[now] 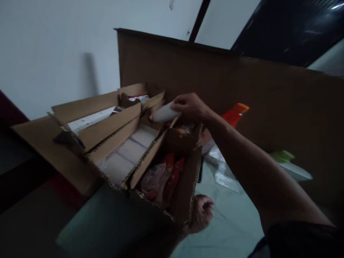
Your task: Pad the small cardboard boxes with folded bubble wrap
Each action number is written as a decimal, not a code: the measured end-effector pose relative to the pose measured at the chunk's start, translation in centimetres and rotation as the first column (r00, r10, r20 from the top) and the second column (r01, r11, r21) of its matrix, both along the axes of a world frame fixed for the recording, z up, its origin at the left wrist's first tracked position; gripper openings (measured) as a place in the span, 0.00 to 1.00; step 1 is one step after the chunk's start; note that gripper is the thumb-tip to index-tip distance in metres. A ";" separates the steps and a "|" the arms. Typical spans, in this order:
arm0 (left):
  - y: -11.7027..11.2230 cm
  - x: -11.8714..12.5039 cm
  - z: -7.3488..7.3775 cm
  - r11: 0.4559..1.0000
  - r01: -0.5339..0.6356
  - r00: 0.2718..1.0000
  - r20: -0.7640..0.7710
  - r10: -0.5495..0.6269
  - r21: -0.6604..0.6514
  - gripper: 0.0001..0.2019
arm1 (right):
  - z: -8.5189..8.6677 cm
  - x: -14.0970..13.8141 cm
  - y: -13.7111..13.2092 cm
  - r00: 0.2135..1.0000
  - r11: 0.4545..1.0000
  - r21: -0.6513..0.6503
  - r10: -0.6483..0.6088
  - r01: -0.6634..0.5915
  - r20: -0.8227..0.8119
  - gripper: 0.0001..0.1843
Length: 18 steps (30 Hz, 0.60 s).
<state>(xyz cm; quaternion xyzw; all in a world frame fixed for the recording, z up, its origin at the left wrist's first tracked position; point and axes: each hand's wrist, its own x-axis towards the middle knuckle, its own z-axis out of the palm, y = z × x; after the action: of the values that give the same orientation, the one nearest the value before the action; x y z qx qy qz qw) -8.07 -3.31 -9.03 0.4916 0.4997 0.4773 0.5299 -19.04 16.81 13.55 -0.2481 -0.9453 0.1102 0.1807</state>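
Behind the work, a white wall (59,43) and an upright brown cardboard panel (172,68) are seen in the head view. On a pale green surface (228,222), a cardboard box (186,190) divided into compartments is observed. A white object (163,113), blurred, is gripped between the thumb and fingers of the right hand (189,104) and is located at the far end of the box; whether the box is touched by it cannot be determined. The left hand (201,213) is positioned just beside the box's near right corner with its fingers curled; whether anything is gripped cannot be told. Red packets (172,175) are contained in the near right compartment, and white blocks (129,154) in the one beside it. To the right, an orange bottle (233,114) and clear plastic packaging (227,175) are noted.
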 end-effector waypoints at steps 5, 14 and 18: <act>0.3 0.4 -0.5 0.997 -0.069 0.997 0.032 0.071 -0.047 0.14 | -2.4 16.2 -2.9 0.721 0.789 0.191 -0.395 0.583 -0.570 0.15; -9.0 0.2 6.8 0.905 0.057 0.955 -0.287 0.074 0.422 0.13 | -11.5 30.3 0.7 0.673 0.565 0.478 -0.736 0.672 -0.076 0.17; -13.9 -6.6 15.4 0.701 -0.051 0.841 -0.347 0.415 0.712 0.13 | -11.3 30.7 2.8 0.673 0.662 0.210 -0.740 0.720 0.024 0.19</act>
<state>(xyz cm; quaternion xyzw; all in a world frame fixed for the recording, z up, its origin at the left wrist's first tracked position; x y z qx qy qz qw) -14.64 -17.25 6.39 0.6828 0.4666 0.5524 0.1043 11.62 19.59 2.23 -0.5942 -0.7805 -0.0721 0.1805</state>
